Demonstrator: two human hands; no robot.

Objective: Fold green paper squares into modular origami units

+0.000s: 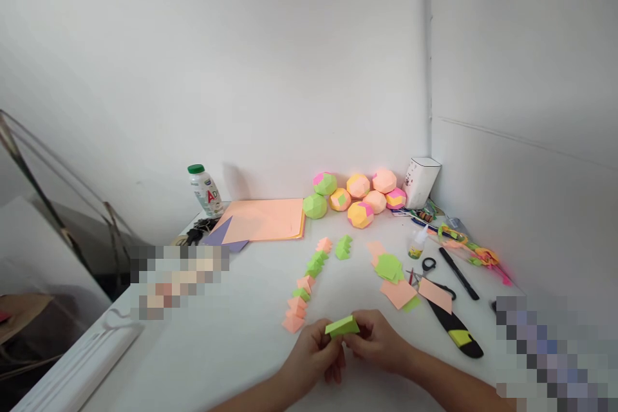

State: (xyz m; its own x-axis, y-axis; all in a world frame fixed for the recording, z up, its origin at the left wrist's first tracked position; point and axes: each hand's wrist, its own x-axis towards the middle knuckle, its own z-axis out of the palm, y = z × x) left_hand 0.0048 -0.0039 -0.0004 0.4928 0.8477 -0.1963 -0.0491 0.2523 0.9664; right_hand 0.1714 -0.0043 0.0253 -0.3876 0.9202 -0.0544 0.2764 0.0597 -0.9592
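Observation:
Between my hands is a small piece of green paper [342, 326] with a fold in it. My left hand [313, 349] pinches its left end, while my right hand [379, 341] grips the right end. Just beyond my left hand runs a row of folded pink and green paper pieces [293, 320]. A short stack of folded green pieces [343, 247] stands to the right of that row. Flat green paper pieces [389, 268] and pink paper pieces [398, 294] lie loosely piled beyond my right hand.
Several faceted paper balls [360, 214] sit against the back wall. On the right are a glue bottle [418, 243], scissors [429, 264], a black pen [458, 273] and a black-handled tool [458, 328]. Pink paper sheets [265, 219] and a white bottle [206, 192] occupy the back left.

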